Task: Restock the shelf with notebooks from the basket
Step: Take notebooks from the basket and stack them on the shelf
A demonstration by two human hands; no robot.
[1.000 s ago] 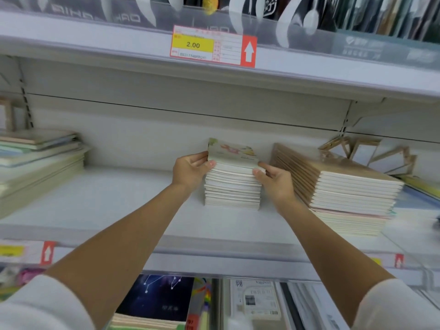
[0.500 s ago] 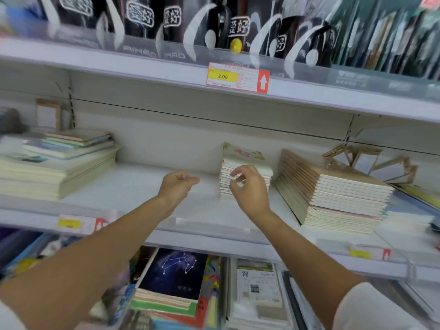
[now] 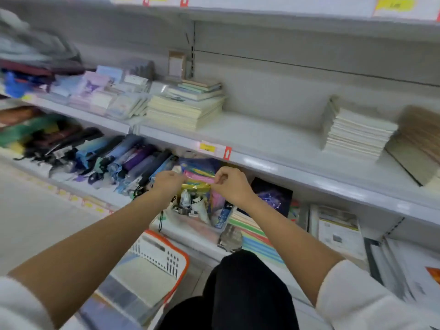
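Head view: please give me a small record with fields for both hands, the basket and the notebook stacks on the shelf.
left hand: loosely curled, holds nothing
right hand: loosely curled, holds nothing
basket: below the hands, orange rim
white notebook stack: on shelf, untouched
kraft notebook stack: right of it, blurred

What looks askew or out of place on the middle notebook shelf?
The brown kraft-covered notebook stack at the right end of the white metal shelf is fanned and skewed, and its lowest books jut out at an angle toward the front edge. The white notebook stack beside it looks slightly stepped. Motion blur hides finer detail.
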